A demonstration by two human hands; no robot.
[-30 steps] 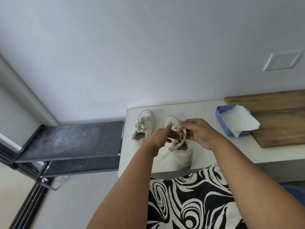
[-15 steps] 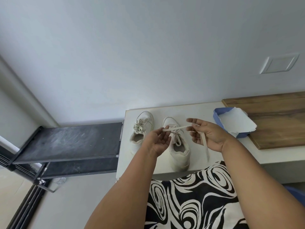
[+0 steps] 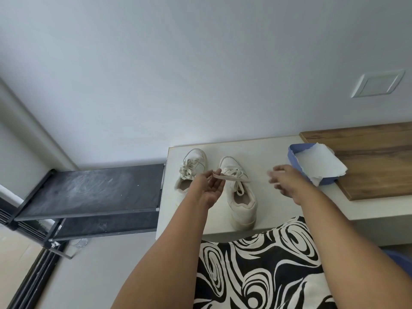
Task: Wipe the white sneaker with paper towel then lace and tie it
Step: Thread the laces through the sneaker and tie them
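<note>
Two white sneakers stand on a white table (image 3: 272,150), toes toward the wall. The right sneaker (image 3: 243,201) has loose laces. One flat shoelace (image 3: 231,176) stretches sideways across its tongue. My left hand (image 3: 209,188) is palm up just left of this sneaker and pinches the lace's left end. My right hand (image 3: 286,180) hovers to the right of the sneaker, blurred, fingers spread and holding nothing. The left sneaker (image 3: 194,166) has its laces bunched on top. A paper towel (image 3: 318,163) lies in a blue tray (image 3: 294,157).
A wooden board (image 3: 379,161) lies on the table at the right, under the tray's far side. A black two-level rack (image 3: 93,190) stands left of the table. A wall plate (image 3: 376,84) sits high on the right. My patterned clothing (image 3: 263,264) is at the table's near edge.
My right hand has let go of the lace and moved right toward the blue tray. My left hand has turned palm up, keeping the lace's left end.
</note>
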